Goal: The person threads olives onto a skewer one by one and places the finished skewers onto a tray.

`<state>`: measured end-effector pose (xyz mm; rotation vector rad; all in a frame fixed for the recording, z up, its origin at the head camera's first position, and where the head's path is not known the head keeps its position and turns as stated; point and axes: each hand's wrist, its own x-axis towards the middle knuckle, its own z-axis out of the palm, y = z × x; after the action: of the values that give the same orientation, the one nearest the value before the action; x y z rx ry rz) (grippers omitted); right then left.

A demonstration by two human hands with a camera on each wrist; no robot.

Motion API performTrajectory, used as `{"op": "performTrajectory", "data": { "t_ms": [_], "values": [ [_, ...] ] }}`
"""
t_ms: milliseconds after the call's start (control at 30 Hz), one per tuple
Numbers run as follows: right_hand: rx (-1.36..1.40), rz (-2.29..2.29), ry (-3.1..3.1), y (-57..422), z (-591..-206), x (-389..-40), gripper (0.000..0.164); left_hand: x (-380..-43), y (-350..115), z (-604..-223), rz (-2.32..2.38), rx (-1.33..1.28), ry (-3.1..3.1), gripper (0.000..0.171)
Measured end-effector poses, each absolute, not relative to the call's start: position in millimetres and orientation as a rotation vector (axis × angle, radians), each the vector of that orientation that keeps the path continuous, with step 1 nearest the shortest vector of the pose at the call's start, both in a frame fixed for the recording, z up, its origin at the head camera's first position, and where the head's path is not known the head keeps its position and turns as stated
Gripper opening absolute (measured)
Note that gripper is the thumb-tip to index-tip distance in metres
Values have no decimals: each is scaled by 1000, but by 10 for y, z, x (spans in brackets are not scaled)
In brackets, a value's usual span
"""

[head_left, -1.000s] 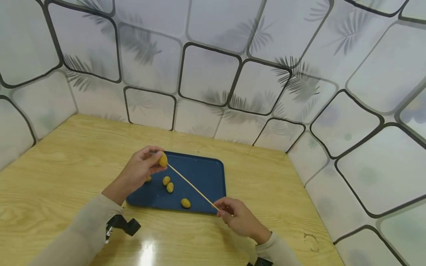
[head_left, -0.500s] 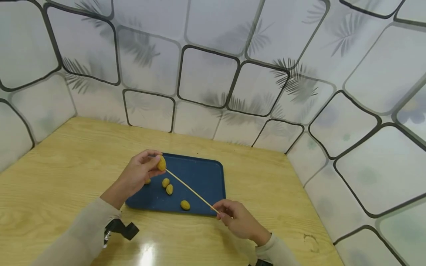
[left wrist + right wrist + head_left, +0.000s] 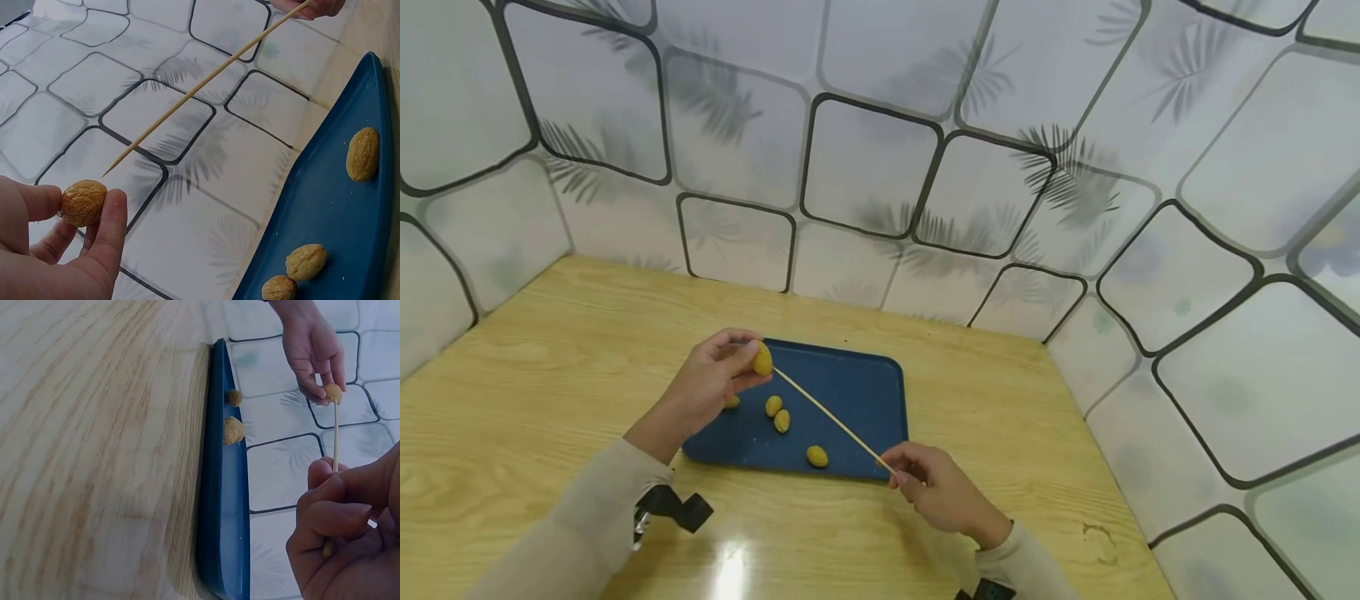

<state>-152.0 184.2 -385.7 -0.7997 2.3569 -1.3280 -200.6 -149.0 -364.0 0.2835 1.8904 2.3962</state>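
In the head view my left hand pinches a wrinkled yellow-brown baby potato between thumb and fingers, above the left part of a dark blue tray. My right hand grips a thin bamboo skewer near its lower end, at the tray's front right corner. The skewer slants up toward the held potato. In the left wrist view, its pointed tip lies close to the potato, with a small gap showing. From the right wrist view, the skewer lines up with the potato, my right fingers curled round its other end.
Two potatoes lie together on the tray, another potato near its front edge. One more potato is partly hidden by my left hand. The wooden table surrounds the tray, with a patterned wall behind.
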Motion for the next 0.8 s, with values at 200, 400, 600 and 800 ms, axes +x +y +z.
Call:
{"op": "performTrajectory", "data": {
  "t_ms": [200,400,600,800],
  "values": [
    [-815,-1313,2364,1852,-3824,-1536,21,-2014,-1477,-3624,2416,292,1856,15],
    [-790,-1283,2388,1851,-3784,-1532,22,-2017,-1477,-3614,2410,291,1857,17],
    [-810,-1257,2400,1865,-3771,-1526,22,-1983,-1500,-3647,2392,275,1868,20],
    [-854,-1260,2417,1880,-3749,-1546,23,-2005,-1488,-3620,2387,290,1886,22]
  ]
}}
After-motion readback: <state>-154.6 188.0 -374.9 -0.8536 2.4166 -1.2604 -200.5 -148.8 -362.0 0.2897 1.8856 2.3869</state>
